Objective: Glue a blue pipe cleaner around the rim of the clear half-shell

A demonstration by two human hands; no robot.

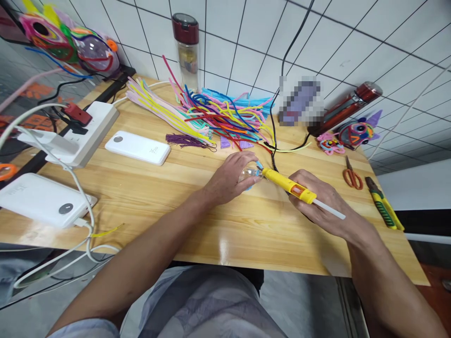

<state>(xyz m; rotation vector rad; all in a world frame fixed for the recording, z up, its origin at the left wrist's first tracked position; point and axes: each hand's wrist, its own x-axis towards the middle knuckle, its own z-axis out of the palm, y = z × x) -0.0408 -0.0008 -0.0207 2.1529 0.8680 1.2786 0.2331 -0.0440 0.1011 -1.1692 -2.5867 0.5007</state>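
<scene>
We seem to be gluing: our left hand (234, 176) pinches a clear plastic piece (251, 173); just right of that hand, our right hand (319, 199) grips a yellow glue gun (283, 181). Next likely calls for steady aim.

Number "35" (154, 151) on farther white power bank (136, 146), last character unclear, similar marking (14, 192) on nearer power bank (44, 202)
</scene>
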